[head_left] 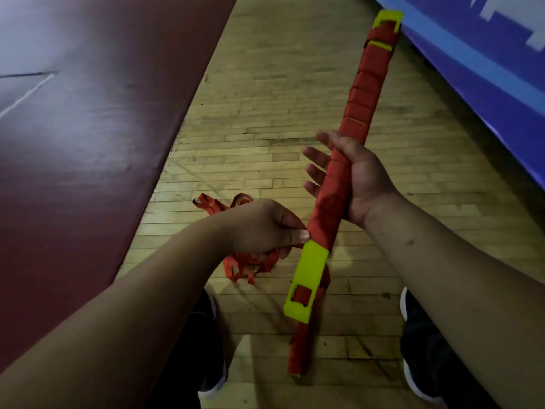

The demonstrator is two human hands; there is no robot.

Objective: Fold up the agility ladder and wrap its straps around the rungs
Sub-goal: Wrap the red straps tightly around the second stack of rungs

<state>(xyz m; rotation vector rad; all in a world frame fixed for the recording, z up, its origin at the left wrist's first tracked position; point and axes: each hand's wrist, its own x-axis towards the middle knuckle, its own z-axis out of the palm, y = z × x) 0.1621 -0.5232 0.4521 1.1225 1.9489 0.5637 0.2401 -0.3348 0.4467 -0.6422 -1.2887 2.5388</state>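
Left hand (265,228) pinched the red strap (361,110) at the near end of the rungs (312,267); right hand (354,178) cradled their middle, fingers spread. Wrapping looked mostly done; loose strap (247,264) was left to wind.

The wrapped strap (363,93) covers the rungs (310,274) over most of their length; only the yellow ends show. The left hand (261,228) conceals the middle of the loose strap heap (247,268) on the floor (265,113). The thumb of the right hand (364,178) is hidden by the bundle. Both shoes (424,355) are cut off by the forearms and the bottom picture edge. The banner (486,69) lettering is cropped and blurred.
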